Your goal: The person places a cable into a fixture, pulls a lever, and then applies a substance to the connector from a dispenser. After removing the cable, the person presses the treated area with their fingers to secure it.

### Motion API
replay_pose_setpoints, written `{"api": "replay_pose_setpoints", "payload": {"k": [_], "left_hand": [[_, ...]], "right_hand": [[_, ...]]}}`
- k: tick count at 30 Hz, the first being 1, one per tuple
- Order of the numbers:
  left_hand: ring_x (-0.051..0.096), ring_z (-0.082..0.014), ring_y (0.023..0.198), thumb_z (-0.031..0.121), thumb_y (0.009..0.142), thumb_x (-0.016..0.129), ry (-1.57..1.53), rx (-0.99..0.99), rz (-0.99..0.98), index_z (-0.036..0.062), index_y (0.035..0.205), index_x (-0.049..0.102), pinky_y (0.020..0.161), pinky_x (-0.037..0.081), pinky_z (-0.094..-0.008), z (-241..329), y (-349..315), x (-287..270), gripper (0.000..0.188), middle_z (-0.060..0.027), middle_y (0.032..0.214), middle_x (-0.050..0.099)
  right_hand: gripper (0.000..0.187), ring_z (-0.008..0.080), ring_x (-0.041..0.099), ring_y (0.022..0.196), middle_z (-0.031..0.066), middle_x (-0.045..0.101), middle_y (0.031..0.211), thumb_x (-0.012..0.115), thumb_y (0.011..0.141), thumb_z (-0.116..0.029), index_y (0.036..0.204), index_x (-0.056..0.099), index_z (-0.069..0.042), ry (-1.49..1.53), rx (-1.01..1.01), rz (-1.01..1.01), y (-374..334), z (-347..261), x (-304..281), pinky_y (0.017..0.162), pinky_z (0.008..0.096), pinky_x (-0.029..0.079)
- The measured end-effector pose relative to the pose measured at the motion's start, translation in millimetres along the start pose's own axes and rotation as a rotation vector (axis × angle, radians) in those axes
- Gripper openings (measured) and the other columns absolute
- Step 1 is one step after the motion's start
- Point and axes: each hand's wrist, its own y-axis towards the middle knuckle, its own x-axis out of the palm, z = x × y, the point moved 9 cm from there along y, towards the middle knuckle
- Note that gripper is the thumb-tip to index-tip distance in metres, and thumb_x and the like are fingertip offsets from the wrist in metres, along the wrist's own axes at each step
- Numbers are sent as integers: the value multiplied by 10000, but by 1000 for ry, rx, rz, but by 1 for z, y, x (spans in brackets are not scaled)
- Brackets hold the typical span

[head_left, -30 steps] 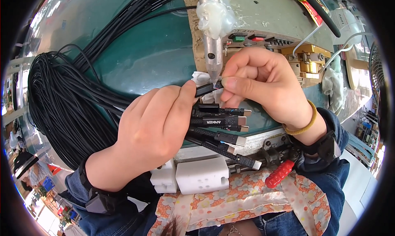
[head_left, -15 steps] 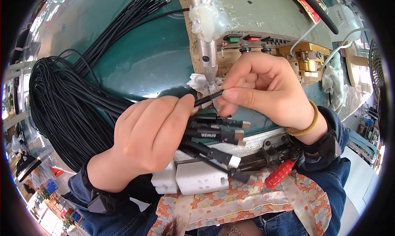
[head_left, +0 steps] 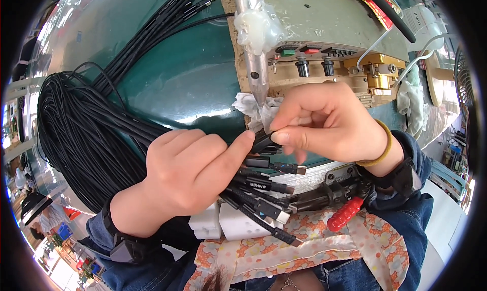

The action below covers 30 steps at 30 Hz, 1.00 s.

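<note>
L hand [head_left: 190,172] curls round blk cables [head_left: 91,133], grip mostly hidden; R hand [head_left: 322,126] pinches blk connector [head_left: 262,143] betw. both hands, end covered, near tapered metal nozzle [head_left: 256,73] w/ lumpy whitish blob [head_left: 257,29]. Cables thin, cord-like.

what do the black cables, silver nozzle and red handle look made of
Black cables: perhaps braided fabric, dull, with faint weave near the plugs. Silver nozzle: likely metal, satin, with grey sheen. Red handle: probably plastic or rubber, glossy, ridged, with bright highlights.
</note>
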Motion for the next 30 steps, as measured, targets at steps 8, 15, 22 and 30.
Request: {"api": "replay_pose_setpoints", "payload": {"k": [8,15,22,30], "left_hand": [[570,-226,595,129,607,689,-138,-146,-1,-1,947,642,541,450,-291,-14,-2,5,367,-81,726,580],[626,-233,677,73,604,697,-179,-127,63,-33,966,625,589,490,-291,-9,-6,-5,384,-106,806,630],[579,-183,611,19,641,617,14,-101,99,-58,963,616,499,469,-265,-12,-3,-1,331,-107,796,590],[563,-175,598,20,643,621,92,-81,87,-66,966,617,498,462,-259,-10,-3,-3,335,-108,795,577]], "right_hand": [[117,136,641,666,74,638,757,618,804,49,908,566,35,115,11,-80,-11,-11,5,602,212,494],[71,166,659,682,103,649,776,592,829,37,893,561,37,360,114,83,1,15,-8,624,233,521],[78,180,662,683,120,655,791,579,857,8,925,549,33,394,99,205,7,21,-13,629,252,534],[96,183,665,718,122,655,802,576,864,-2,947,541,30,427,40,170,7,20,-13,664,260,539]]}}
